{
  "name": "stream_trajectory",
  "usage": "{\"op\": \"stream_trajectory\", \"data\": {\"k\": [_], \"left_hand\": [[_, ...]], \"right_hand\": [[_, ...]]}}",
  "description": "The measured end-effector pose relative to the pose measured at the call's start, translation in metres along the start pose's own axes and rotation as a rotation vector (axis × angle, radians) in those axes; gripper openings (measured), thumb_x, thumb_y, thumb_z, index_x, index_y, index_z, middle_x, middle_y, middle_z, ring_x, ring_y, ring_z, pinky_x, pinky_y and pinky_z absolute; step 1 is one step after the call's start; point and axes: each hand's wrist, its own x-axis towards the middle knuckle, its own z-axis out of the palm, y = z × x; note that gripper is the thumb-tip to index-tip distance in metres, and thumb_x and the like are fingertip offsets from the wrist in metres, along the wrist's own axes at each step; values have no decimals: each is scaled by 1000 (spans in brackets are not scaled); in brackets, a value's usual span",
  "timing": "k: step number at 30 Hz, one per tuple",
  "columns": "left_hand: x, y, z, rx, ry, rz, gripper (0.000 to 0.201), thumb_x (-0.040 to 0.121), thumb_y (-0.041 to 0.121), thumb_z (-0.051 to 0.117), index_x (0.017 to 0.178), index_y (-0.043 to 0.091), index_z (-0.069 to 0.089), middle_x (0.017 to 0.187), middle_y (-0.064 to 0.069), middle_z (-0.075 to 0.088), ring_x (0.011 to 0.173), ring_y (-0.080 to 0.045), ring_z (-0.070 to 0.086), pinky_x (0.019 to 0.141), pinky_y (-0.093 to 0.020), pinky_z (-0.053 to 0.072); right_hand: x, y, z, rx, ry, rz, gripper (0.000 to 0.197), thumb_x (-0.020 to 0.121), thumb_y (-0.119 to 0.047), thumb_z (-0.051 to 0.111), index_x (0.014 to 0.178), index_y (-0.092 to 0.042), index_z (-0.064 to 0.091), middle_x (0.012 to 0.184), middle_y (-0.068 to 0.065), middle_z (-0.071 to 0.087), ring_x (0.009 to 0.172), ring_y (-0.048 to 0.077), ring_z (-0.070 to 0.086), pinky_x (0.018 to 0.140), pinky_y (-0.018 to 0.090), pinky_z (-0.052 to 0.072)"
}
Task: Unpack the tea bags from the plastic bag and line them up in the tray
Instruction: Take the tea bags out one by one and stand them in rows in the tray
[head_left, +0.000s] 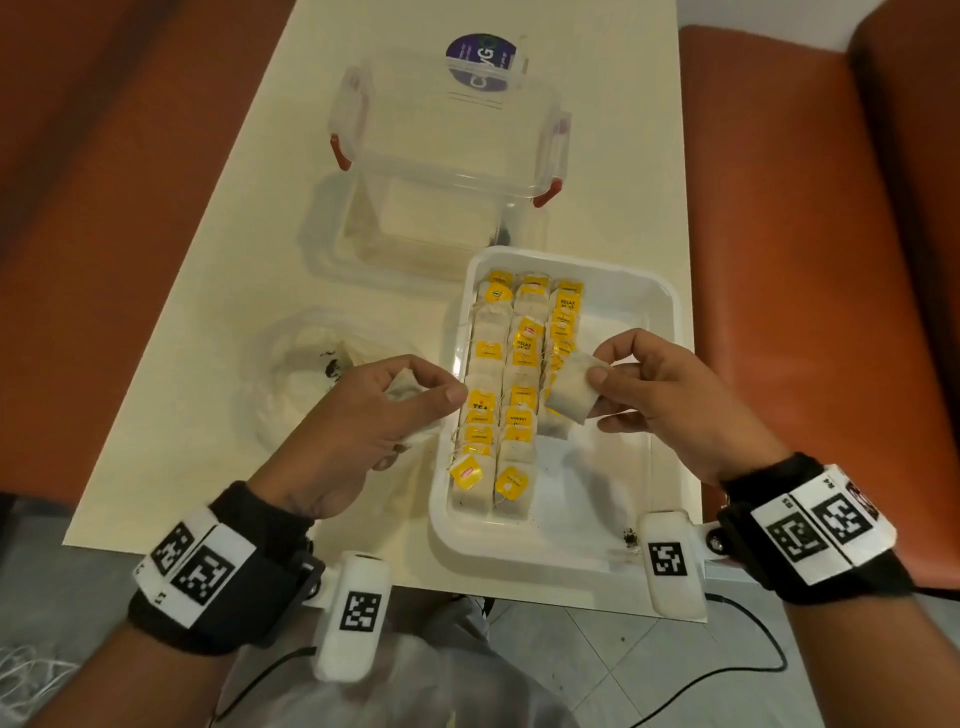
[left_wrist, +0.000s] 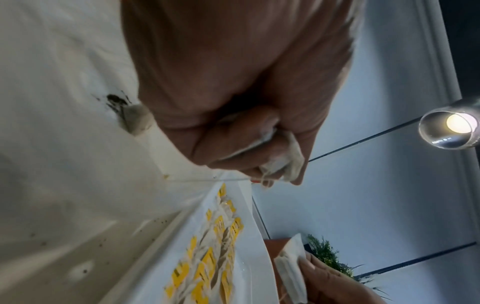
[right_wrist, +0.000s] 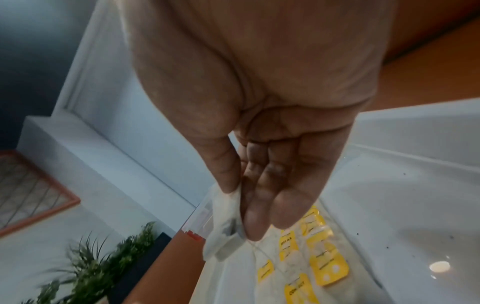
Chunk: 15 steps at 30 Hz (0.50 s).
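Observation:
A white tray (head_left: 623, 291) near the table's front right holds three rows of tea bags (head_left: 511, 374) with yellow tags. My right hand (head_left: 618, 384) pinches one pale tea bag (head_left: 571, 389) between thumb and fingers above the third row; the same tea bag (right_wrist: 223, 230) hangs below my thumb in the right wrist view. My left hand (head_left: 415, 395) hovers just left of the tray, its fingers curled round another tea bag (left_wrist: 283, 156). The crumpled clear plastic bag (head_left: 306, 358) lies on the table under and left of that hand.
A clear plastic storage box (head_left: 447, 135) with red latches stands at the back of the cream table (head_left: 228, 244), its lid beneath it. Orange seats (head_left: 810, 249) flank the table. The tray's right half is bare. Dark tea crumbs (head_left: 631, 538) lie on the tray's front rim.

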Motion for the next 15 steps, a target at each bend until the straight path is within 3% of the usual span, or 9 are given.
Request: {"op": "stream_trajectory", "data": {"k": [5,10,15], "left_hand": [[-3,-6,-9,1,35,-22,18,69,41,77,76,26,70,64,9,50,55,-10,34,40,-18,28],[-4,-7,-11,-8,40,-14,16,69,40,76,75,27,70,64,9,52,54,-8,36,39,-18,28],[-5,-4,-11,-10,45,-13,15,68,41,76,72,28,70,67,7,53,55,-8,37,40,-19,28]], "right_hand": [[1,6,0,-86,4,11,6,97,-11,62,93,-15,60,83,11,71,72,13,70,71,32,54],[4,15,9,-427,-155,74,5,93,-13,68,96,-13,64,91,11,73,76,14,71,71,30,55],[21,25,19,-676,-58,54,7,89,-19,71,87,-23,66,94,1,70,74,16,61,76,35,53]]}}
